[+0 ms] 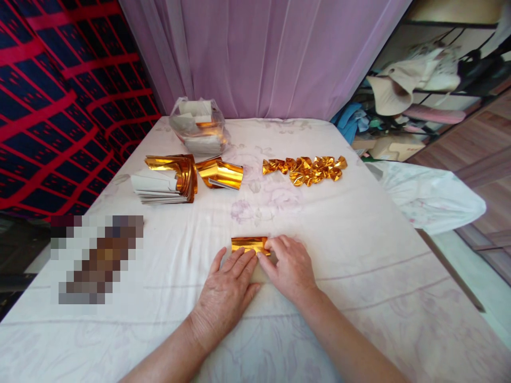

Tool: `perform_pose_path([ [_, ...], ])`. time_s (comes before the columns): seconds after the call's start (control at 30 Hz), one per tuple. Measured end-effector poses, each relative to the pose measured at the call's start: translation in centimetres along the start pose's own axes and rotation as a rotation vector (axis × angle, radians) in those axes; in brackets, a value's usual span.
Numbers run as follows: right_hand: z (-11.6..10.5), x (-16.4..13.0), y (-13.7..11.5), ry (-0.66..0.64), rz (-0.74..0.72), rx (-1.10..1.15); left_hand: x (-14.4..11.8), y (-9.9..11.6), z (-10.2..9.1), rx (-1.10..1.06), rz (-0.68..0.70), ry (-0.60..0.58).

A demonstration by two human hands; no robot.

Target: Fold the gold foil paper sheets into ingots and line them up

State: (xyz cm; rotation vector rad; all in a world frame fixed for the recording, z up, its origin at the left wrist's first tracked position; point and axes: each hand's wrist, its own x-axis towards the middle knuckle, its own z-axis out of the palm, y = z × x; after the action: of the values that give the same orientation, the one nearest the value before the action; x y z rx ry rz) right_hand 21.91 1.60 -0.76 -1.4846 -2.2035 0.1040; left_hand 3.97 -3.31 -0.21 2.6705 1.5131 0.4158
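A sheet of shiny gold foil paper [248, 244], folded into a narrow strip, lies on the cloth in front of me. My left hand [229, 287] rests flat with fingers stretched out, their tips on the strip's near edge. At the strip's right end, my right hand [290, 264] pinches the foil paper between thumb and fingers. Beyond, on the right, sit several crumpled-looking folded gold pieces [309, 169] in a cluster. Loose gold sheets [221, 174] lie at the back left, beside a bent stack of gold-and-white paper [165, 183].
A clear plastic bag [199, 127] of more paper stands at the table's back left. White floral cloth [351, 239] covers the table. A blurred patch [101, 258] hides something on the left. A purple curtain [263, 58] hangs behind; shelves with hats [393, 85] stand right.
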Motion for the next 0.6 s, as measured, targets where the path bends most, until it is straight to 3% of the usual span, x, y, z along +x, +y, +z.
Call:
perform_pose_path([
  [0.6, -0.3, -0.3, 1.0, -0.020, -0.063, 0.143, 0.1, 0.1, -0.1, -0.024, -0.035, 0.030],
])
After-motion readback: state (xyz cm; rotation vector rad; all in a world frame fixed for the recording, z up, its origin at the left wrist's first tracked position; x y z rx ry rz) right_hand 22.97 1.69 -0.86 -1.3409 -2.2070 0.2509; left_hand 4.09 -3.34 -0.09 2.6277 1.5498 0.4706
